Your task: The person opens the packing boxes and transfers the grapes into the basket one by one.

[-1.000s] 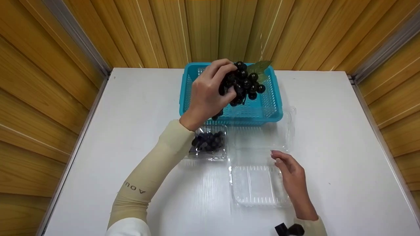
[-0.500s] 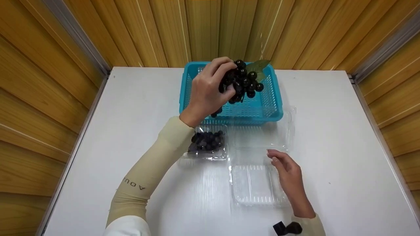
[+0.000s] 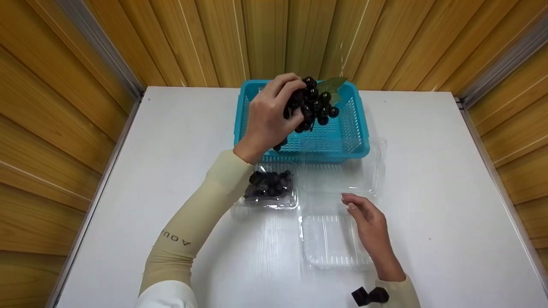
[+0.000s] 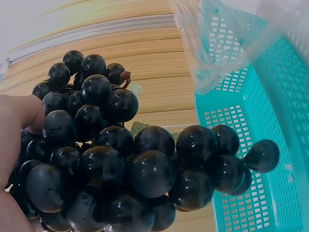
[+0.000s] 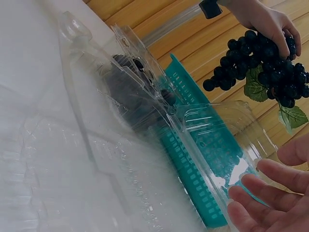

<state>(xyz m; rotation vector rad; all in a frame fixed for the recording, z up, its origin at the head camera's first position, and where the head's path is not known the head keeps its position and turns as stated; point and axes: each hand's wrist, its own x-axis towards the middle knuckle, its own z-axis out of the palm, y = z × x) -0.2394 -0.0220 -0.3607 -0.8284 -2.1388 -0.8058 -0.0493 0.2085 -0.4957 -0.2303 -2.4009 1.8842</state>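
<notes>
My left hand [image 3: 269,113] grips a bunch of black grapes [image 3: 316,105] with a green leaf [image 3: 334,87], held above the turquoise basket [image 3: 357,124]. In the left wrist view the thumb and fingers press into the grapes [image 4: 101,164] from the left. An opened clear plastic clamshell box [image 3: 327,239] lies in front of the basket, its lid leaning toward the basket's front wall. Over the box's right side hovers my right hand [image 3: 370,226], holding nothing; the right wrist view shows its fingers [image 5: 270,193] spread loosely beside the clear lid [image 5: 222,125].
A closed clear box of dark grapes [image 3: 270,184] stands left of the opened box, close to the basket's front. Wood-patterned panels [image 3: 265,42] rise behind and at both sides of the white table [image 3: 171,141].
The left hand and its grapes have drifted slightly left and up. My right hand has moved a little left over the opened box.
</notes>
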